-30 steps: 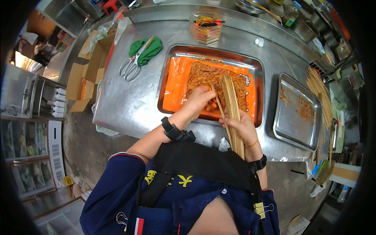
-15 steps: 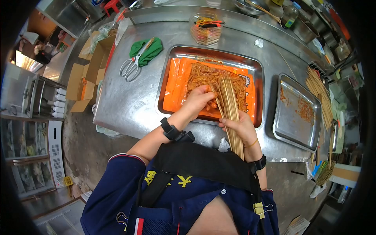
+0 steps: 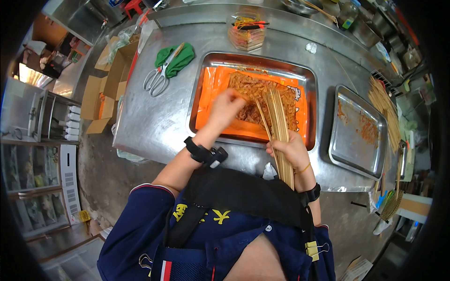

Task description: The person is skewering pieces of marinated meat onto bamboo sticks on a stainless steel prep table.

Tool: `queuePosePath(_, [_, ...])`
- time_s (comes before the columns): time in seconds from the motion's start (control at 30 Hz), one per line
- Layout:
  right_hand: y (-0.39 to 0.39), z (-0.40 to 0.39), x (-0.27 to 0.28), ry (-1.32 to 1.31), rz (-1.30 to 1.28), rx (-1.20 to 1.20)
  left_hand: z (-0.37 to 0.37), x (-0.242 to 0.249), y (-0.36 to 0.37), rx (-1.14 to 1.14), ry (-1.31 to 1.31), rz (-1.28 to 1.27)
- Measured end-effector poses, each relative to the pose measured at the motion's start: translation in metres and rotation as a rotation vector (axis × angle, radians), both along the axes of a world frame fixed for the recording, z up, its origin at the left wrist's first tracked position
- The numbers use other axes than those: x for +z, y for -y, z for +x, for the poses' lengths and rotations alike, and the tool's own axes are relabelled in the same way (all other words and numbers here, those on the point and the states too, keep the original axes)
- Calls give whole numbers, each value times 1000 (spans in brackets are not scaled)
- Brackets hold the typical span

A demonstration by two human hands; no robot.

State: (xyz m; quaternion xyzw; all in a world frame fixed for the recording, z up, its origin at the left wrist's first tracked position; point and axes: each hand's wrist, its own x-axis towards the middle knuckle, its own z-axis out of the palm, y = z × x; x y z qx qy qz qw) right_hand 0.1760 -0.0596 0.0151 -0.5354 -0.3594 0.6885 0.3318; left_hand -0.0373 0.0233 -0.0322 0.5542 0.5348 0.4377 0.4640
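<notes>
A bundle of thin wooden skewers (image 3: 280, 119) is gripped by my right hand (image 3: 291, 150) at the lower right of a metal tray (image 3: 199, 79). One skewer stands a little apart on the bundle's left side. My left hand (image 3: 226, 108) is over the tray's left half, its fingers drawn together and blurred at the meat; whether they hold a piece is unclear. Inside the tray lies an orange plastic bag (image 3: 213, 84), with reddish marinated meat strips (image 3: 248, 84) spread on it.
Scissors (image 3: 157, 80) rest beside a green cloth (image 3: 180, 60) at the left. A clear tub (image 3: 246, 35) stands behind the tray. To the right are a second, stained tray (image 3: 356, 154) and more skewers (image 3: 384, 110). An open cardboard box (image 3: 101, 96) is beyond the table's left edge.
My left hand has moved left and up, away from the skewers it was touching. The skewer bundle and my right hand have shifted slightly right.
</notes>
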Motion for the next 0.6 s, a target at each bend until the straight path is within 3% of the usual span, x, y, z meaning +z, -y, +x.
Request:
queuePosePath(0.13, [0,3,-2,-14,21,-15,-33,28,-12,95,-596,3])
queuePosePath(0.17, [0,2,-2,-10,15,-14,-35,22,-13,85,-629,-46])
queuePosePath(0.4, [1,0,1,-9,0,-15,-25,19,5,-45,-996,258])
queuePosePath(0.5, [-1,0,3,28,52,43,-27,33,4,-146,-1034,46])
queuePosePath(0.6, [4,-4,-7,-12,77,-68,-29,14,8,-121,-1108,142])
